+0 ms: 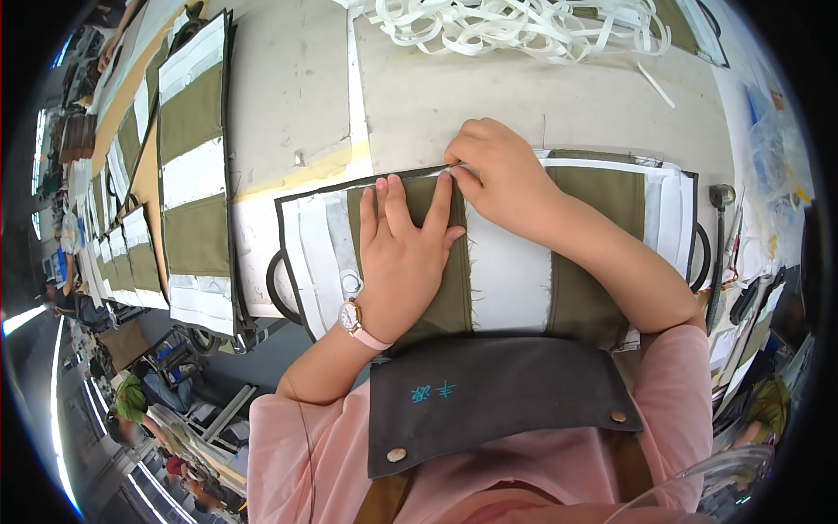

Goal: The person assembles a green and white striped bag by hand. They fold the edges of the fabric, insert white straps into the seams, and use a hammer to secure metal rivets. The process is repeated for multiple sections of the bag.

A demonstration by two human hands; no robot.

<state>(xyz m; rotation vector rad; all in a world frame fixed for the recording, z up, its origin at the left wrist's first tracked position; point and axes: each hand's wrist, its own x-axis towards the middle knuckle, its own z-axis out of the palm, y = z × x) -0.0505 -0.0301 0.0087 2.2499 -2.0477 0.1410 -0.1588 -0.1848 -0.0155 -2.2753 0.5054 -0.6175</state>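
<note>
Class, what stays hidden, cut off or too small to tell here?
In the head view:
Olive-and-white fabric panel, far edge: partly hidden by the right hand.
Same panel, near edge: partly hidden behind the dark grey flap.
White ribbon pile, far side: cut off by the picture's top edge.
Wristwatch: dial too small to read.

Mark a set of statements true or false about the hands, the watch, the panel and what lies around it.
1. The left hand lies on the olive-and-white panel with its fingers spread. True.
2. The right hand is at the panel's near edge. False: its thumb and finger pinch at the far edge.
3. The watch is on the right wrist. False: the watch is on the left wrist.
4. A tangle of white strips lies beyond the panel. True.
5. The person's shirt is green. False: the shirt is pink.
</note>
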